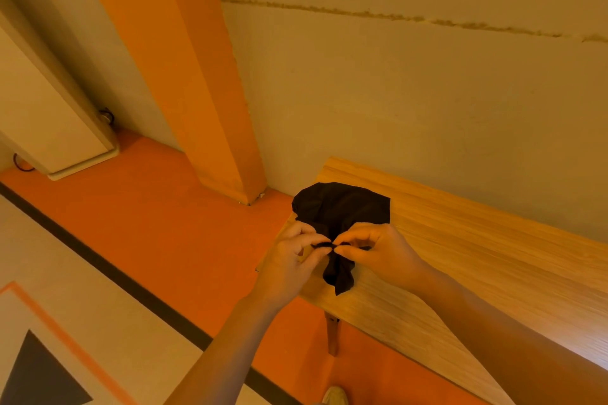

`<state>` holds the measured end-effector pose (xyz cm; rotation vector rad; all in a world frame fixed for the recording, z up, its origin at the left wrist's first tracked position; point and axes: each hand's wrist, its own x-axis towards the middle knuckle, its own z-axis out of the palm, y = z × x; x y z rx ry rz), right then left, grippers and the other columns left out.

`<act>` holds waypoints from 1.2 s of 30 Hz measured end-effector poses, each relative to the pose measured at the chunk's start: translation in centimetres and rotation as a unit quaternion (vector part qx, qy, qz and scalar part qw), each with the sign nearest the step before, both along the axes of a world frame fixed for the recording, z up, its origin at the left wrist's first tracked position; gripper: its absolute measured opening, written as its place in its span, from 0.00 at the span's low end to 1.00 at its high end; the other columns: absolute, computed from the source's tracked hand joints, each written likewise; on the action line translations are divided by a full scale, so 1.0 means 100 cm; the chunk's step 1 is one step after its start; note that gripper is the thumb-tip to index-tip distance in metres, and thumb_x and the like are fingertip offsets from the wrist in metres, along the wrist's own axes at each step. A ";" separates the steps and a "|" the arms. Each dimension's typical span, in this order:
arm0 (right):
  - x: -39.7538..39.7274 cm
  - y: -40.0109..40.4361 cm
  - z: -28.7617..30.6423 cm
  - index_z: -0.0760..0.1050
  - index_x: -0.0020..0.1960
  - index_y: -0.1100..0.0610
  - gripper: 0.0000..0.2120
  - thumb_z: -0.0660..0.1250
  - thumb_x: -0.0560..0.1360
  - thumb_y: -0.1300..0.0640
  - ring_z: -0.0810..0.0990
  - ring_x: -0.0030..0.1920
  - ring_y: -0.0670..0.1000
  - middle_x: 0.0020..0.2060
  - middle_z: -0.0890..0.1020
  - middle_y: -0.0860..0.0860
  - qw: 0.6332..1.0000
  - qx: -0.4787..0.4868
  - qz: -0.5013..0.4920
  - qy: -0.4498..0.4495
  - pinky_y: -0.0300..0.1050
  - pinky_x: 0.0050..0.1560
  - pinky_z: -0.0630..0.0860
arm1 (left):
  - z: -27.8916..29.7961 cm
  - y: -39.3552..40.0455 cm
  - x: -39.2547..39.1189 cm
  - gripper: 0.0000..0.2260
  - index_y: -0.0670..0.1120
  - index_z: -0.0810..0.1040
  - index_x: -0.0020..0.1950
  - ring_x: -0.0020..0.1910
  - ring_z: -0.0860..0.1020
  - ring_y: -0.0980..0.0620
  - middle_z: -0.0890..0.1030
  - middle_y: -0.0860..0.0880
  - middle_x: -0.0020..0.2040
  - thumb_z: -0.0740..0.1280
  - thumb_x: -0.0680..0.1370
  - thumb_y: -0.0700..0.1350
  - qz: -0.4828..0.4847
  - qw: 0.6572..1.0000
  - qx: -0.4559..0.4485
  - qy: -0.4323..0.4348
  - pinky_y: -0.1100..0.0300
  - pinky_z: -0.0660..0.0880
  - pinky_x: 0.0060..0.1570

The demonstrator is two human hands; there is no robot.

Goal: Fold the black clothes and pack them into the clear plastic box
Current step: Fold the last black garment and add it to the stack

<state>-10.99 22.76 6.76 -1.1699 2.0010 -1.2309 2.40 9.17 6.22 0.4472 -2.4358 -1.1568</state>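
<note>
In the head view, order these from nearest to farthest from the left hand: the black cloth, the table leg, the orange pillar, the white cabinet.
1. Black cloth: pinched by the left hand, just to its right.
2. Table leg: below the hand, under the table edge.
3. Orange pillar: up and left, against the wall.
4. White cabinet: far left.

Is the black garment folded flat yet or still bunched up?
Bunched: the black garment hangs crumpled, pinched by the left hand and right hand above the wooden table.

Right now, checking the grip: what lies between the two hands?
Head view: only a bunched edge of the black garment, pinched by left hand and right hand.
</note>
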 end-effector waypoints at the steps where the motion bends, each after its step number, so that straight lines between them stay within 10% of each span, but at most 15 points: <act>1: 0.000 0.000 0.000 0.83 0.52 0.52 0.08 0.70 0.74 0.60 0.80 0.44 0.41 0.41 0.81 0.42 1.000 0.000 0.000 0.000 0.33 0.47 0.76 | 0.001 -0.002 0.000 0.07 0.48 0.84 0.52 0.42 0.71 0.63 0.75 0.56 0.46 0.70 0.76 0.44 -0.004 1.000 0.008 -0.004 0.71 0.65 0.42; 11: -0.013 0.005 0.013 0.80 0.58 0.51 0.14 0.72 0.72 0.56 0.78 0.45 0.32 0.42 0.79 0.36 0.998 0.062 -0.008 0.032 0.25 0.48 0.72 | 0.013 -0.011 -0.004 0.06 0.50 0.83 0.47 0.40 0.76 0.66 0.81 0.59 0.40 0.70 0.76 0.40 0.034 0.996 0.071 -0.048 0.73 0.70 0.39; 20: -0.060 0.025 0.052 0.82 0.43 0.48 0.05 0.75 0.70 0.57 0.80 0.43 0.39 0.40 0.84 0.43 0.991 0.116 -0.036 0.063 0.34 0.46 0.76 | 0.053 -0.021 -0.056 0.09 0.43 0.83 0.55 0.38 0.74 0.70 0.78 0.57 0.43 0.64 0.80 0.38 -0.091 0.988 -0.066 -0.102 0.75 0.68 0.39; 28: -0.140 0.054 0.122 0.83 0.43 0.52 0.03 0.75 0.70 0.58 0.78 0.35 0.35 0.35 0.83 0.45 0.988 0.052 -0.137 0.054 0.28 0.38 0.72 | 0.122 -0.011 -0.173 0.12 0.41 0.80 0.55 0.46 0.77 0.52 0.77 0.51 0.46 0.57 0.82 0.36 -0.128 0.975 -0.159 -0.091 0.78 0.68 0.38; 36: -0.219 0.107 0.196 0.84 0.49 0.51 0.07 0.72 0.73 0.59 0.81 0.41 0.38 0.39 0.85 0.46 0.990 0.059 -0.119 0.052 0.28 0.42 0.73 | 0.205 0.039 -0.283 0.09 0.40 0.80 0.56 0.49 0.80 0.47 0.81 0.44 0.51 0.61 0.81 0.39 -0.114 0.969 -0.214 -0.048 0.58 0.75 0.48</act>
